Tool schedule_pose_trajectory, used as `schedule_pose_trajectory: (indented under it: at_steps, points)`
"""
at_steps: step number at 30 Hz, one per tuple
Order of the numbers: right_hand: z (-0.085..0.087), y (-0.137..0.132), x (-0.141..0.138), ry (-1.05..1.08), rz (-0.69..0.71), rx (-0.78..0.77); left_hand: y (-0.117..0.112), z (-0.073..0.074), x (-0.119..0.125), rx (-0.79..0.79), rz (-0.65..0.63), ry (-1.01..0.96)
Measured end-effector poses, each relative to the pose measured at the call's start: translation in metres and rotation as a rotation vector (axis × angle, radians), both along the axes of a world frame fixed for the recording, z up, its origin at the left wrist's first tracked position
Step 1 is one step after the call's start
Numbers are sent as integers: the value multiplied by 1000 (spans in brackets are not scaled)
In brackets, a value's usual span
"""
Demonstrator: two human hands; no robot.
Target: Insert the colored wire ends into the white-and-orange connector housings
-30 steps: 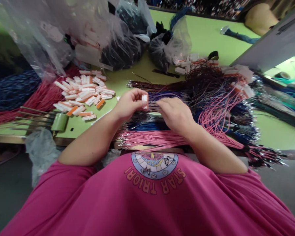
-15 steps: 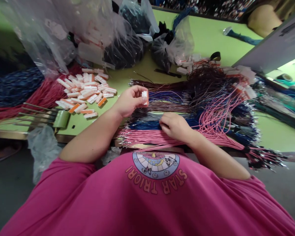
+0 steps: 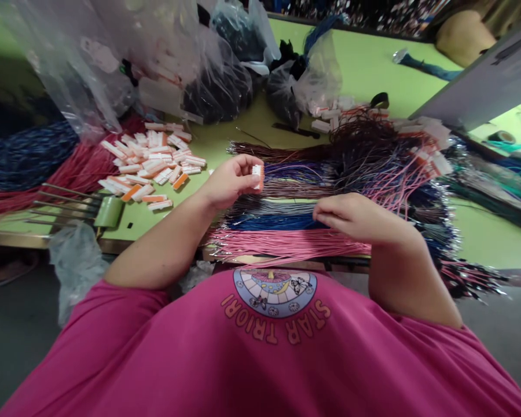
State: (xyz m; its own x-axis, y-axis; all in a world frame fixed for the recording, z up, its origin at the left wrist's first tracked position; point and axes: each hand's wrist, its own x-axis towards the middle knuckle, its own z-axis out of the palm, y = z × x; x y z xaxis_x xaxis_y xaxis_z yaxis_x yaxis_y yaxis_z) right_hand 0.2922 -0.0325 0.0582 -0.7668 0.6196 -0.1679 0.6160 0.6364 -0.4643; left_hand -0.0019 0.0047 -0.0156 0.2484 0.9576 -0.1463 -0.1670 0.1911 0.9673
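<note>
My left hand (image 3: 238, 180) pinches a small white-and-orange connector (image 3: 257, 177) between thumb and fingers, above the left part of the wire bundles. My right hand (image 3: 347, 215) is over the right part of the blue wires (image 3: 278, 222) and grey wires (image 3: 282, 207). Its thumb and fingertips are pressed together, and whether a wire is between them is too small to see. Nearest my body lie pink wires (image 3: 264, 243). Brown wires (image 3: 295, 189) and purple wires (image 3: 293, 170) lie farther back, partly behind the left hand.
A heap of white-and-orange connectors (image 3: 151, 159) lies left of my left hand. A green block with metal rods (image 3: 108, 211) is at the front edge. Clear plastic bags (image 3: 217, 75) stand behind. More connectors (image 3: 432, 161) with wires lie at right, near a grey post (image 3: 473, 75).
My right hand has moved right along the wires, from above the pink and blue ones toward the right ends of the blue and grey ones. The left hand barely moved with its connector.
</note>
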Motion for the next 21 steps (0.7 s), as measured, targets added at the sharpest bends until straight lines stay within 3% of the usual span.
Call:
schedule_pose_trajectory:
  at_steps: [4, 8, 11, 13, 15, 17, 21]
  points:
    - [-1, -12, -32, 106, 184, -225, -2, 2, 2, -32, -30, -58]
    - [-20, -24, -86, 164, 283, -274, -5, 7, 4, -59, -33, -99]
    - [-34, -14, -96, 391, 31, -176, -7, 8, 5, -70, -52, -119]
    - [-40, -2, -88, 496, -225, -44, -7, 8, 5, -85, -76, -139]
    - [-45, 7, -77, 510, -390, 75, -7, 6, 5, -102, -96, -164]
    - [-49, 12, -69, 474, -439, 165, -7, 5, 5, -110, -107, -185]
    - [-51, 9, -69, 324, -412, 323, -8, 5, 5, -107, -112, -210]
